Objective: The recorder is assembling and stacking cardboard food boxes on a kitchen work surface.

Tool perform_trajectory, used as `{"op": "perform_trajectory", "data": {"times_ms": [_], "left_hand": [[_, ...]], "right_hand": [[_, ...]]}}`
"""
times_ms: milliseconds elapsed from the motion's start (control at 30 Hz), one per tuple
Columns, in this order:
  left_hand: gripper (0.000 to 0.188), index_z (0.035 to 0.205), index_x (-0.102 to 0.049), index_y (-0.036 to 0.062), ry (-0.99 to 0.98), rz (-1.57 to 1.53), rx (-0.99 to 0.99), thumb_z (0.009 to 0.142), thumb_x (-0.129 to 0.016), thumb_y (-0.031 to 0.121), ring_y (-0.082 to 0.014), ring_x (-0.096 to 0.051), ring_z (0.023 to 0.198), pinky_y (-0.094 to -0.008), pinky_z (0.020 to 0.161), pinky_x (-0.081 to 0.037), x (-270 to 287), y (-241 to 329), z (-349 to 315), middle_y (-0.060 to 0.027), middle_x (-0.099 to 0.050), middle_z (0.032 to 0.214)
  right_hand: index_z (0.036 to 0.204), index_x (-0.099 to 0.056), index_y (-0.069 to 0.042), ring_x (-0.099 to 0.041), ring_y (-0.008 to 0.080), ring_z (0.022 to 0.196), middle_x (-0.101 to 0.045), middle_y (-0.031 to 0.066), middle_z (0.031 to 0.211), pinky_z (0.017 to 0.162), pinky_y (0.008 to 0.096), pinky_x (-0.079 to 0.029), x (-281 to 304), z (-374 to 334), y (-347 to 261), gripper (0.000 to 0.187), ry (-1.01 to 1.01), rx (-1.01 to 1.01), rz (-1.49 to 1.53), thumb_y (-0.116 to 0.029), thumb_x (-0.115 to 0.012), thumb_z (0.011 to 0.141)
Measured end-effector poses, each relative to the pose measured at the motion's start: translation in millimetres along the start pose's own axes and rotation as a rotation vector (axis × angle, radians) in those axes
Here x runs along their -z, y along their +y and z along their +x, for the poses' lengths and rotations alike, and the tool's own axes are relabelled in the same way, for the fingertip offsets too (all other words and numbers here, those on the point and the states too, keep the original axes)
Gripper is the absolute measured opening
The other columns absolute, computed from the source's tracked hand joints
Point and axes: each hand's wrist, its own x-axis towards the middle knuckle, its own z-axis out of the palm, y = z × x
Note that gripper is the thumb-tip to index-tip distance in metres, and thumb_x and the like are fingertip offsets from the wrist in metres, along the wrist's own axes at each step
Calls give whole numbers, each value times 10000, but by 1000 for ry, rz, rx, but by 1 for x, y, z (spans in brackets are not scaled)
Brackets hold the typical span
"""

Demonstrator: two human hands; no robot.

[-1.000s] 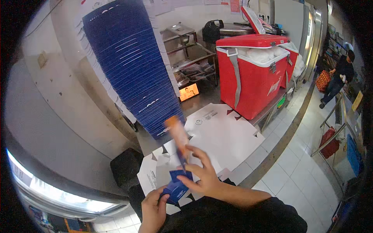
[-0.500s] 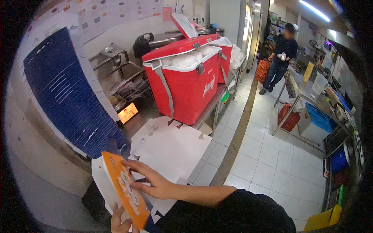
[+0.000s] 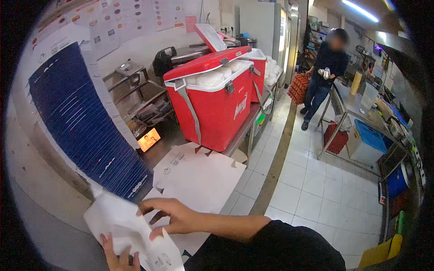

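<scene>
A partly folded white cardboard box (image 3: 122, 221) is tilted at the lower left, its plain inside turned up. My right hand (image 3: 174, 217) grips its right edge, thumb and fingers curled around the card. Lower down, my left hand (image 3: 118, 256) holds the box with its fingers on the white card; part of that hand is cut off by the lower edge. Beneath and beyond, a flat white box blank (image 3: 203, 178) lies on the metal table. A tall stack of blue-edged folded cartons (image 3: 83, 113) leans at the left, close to the box.
Red cool boxes (image 3: 217, 106) filled with white bags stand at the table's far end. A lit phone (image 3: 149, 139) leans by a metal rack (image 3: 135, 90). Another person (image 3: 327, 67) carries a reddish stack of trays (image 3: 299, 88) in the tiled aisle, near a steel table (image 3: 350, 99).
The carton has turned from its orange printed side to its white inside and opened out. Both hands stay on it. The other person has come slightly closer.
</scene>
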Motion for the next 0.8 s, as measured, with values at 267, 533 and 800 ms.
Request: {"op": "perform_trajectory", "data": {"times_ms": [267, 533, 800], "left_hand": [[503, 1262, -544, -18, 180, -354, 583, 894, -630, 314, -372, -620, 975, -469, 851, -483, 3, -3, -26, -240, -621, 1187], [259, 1063, -676, 38, 336, -129, 531, 914, -599, 236, -317, -636, 861, -436, 765, -499, -46, -34, -53, -162, -685, 982], [169, 869, -647, -20, 591, -1160, 876, 913, -663, 142, -182, -586, 696, -293, 615, -496, -28, 18, -27, -98, -650, 799]], "right_hand": [[1181, -570, -122, -284, 417, 1406, -335, 146, 1531, 1120, 542, -297, -37, 8, 18, 524, -244, 626, -492, -217, -786, 712], [1297, -460, -50, -383, 349, 1371, -363, 163, 1511, 1126, 486, -286, -54, -5, 18, 600, -80, 280, 548, -308, -737, 831], [1246, -581, -32, -462, 440, 1232, -398, 269, 1414, 1002, 469, -423, -37, -3, 19, 505, -155, 599, -453, -254, -724, 816]]}}
